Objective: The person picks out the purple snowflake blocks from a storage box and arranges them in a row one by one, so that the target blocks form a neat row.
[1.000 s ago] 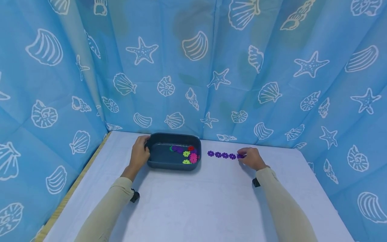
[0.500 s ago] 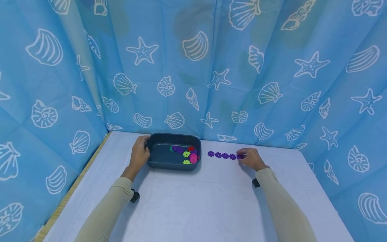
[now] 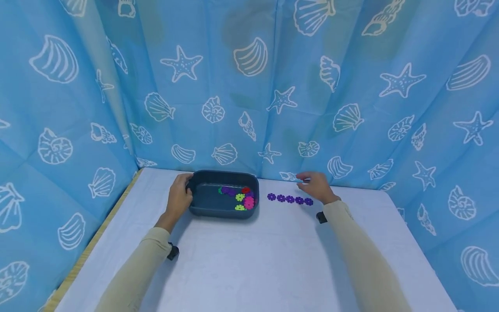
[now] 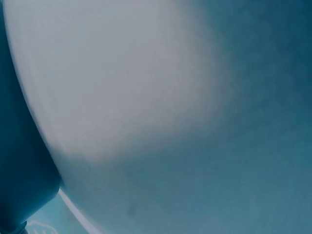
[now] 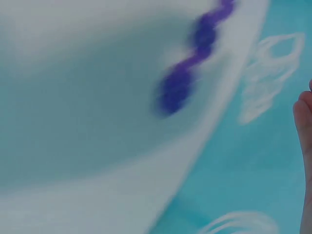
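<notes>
My left hand [image 3: 179,197] grips the left end of a dark rectangular bin [image 3: 224,213], thumb over its rim. In the bin lie loose flower-shaped discs: purple, a pink disc [image 3: 248,202], a red disc [image 3: 245,190], yellow-green and green ones. Right of it, several purple flower discs [image 3: 290,199] form a straight row on the white cloth. Above and behind the row's right end, my right hand [image 3: 317,187] hovers with nothing in its fingers. In the right wrist view the purple row [image 5: 175,90] looks blurred, and only part of the hand [image 5: 304,122] shows at the right edge.
A white cloth [image 3: 249,260] covers the table, with a wooden edge [image 3: 95,236] showing on the left. Blue shell-print curtains [image 3: 218,86] stand close behind and on both sides. The left wrist view shows mostly cloth and a dark shape.
My right hand has let go of the last purple disc at the row's right end and has risen up and back, slightly left. The left hand stays on the bin.
</notes>
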`<state>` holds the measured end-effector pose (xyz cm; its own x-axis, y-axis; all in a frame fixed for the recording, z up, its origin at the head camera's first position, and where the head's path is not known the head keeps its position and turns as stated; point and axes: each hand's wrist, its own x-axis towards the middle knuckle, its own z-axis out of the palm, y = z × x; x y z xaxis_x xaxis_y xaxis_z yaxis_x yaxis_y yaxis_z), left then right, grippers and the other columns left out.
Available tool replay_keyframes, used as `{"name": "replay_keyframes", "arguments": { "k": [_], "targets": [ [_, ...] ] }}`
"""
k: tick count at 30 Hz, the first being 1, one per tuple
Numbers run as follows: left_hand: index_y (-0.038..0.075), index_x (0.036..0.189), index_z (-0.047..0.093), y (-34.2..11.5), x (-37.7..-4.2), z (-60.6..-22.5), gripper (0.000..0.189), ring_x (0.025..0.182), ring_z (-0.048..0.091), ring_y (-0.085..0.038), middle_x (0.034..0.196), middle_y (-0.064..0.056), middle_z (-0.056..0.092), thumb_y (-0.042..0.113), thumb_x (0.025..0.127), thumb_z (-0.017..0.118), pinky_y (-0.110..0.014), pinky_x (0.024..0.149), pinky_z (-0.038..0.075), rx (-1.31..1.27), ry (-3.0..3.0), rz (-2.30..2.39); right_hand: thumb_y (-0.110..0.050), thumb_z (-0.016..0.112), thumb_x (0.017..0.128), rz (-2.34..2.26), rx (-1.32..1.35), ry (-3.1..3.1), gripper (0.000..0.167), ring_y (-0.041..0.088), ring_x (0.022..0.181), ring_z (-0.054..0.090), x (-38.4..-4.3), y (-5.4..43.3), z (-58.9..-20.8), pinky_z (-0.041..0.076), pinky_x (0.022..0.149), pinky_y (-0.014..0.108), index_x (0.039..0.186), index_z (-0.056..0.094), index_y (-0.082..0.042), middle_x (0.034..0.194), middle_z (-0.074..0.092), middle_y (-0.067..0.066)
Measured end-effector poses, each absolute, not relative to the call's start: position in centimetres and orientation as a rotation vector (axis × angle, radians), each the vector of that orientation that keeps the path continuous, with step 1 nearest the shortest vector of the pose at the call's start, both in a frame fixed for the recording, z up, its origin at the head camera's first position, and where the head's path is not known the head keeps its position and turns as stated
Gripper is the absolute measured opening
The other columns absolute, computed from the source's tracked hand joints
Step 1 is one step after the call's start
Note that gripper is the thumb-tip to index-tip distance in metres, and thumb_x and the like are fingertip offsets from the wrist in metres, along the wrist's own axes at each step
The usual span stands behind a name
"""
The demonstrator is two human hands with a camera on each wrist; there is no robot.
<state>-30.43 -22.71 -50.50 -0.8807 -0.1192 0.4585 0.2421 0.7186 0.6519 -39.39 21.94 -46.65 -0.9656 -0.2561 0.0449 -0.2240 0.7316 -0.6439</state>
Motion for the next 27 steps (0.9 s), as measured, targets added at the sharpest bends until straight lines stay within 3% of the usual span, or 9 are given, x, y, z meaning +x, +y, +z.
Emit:
{"name": "replay_keyframes", "arguments": {
  "k": [12, 19, 27],
  "targets": [
    [-0.005, 0.132, 0.049, -22.7, -30.6, -50.4, 0.046, 0.126, 0.05, -0.033, 0.131, -0.02, 0.049, -0.017, 0.087, 0.05, -0.038, 0.108, 0.045, -0.056, -2.491, -1.03, -0.007, 0.069, 0.088, -1.14, -0.97, 2.806, 0.03, 0.034, 0.109, 0.063, -39.4, 10.1, -45.2, 0.056, 0.094, 0.045, 0.118, 0.069, 0.001, 0.118, 0.067, 0.014],
    [-0.006, 0.132, 0.049, -22.7, -30.5, -50.3, 0.047, 0.126, 0.05, -0.034, 0.13, -0.021, 0.049, -0.018, 0.087, 0.05, -0.04, 0.108, 0.045, -0.047, -2.486, -1.015, -0.007, 0.07, 0.087, -1.027, -1.047, 2.741, 0.033, 0.025, 0.107, 0.065, -38.8, 6.0, -45.9, 0.057, 0.092, 0.037, 0.119, 0.068, 0.002, 0.118, 0.067, 0.012],
    [-0.004, 0.132, 0.05, -22.8, -30.6, -50.2, 0.047, 0.127, 0.05, -0.031, 0.131, -0.018, 0.05, -0.016, 0.087, 0.052, -0.037, 0.109, 0.044, -0.013, -2.514, -0.991, -0.003, 0.069, 0.087, -0.638, -1.12, 2.696, 0.029, 0.018, 0.099, 0.064, -38.5, 4.8, -47.1, 0.059, 0.087, 0.031, 0.116, 0.07, -0.001, 0.111, 0.07, 0.008]
  ]
}}
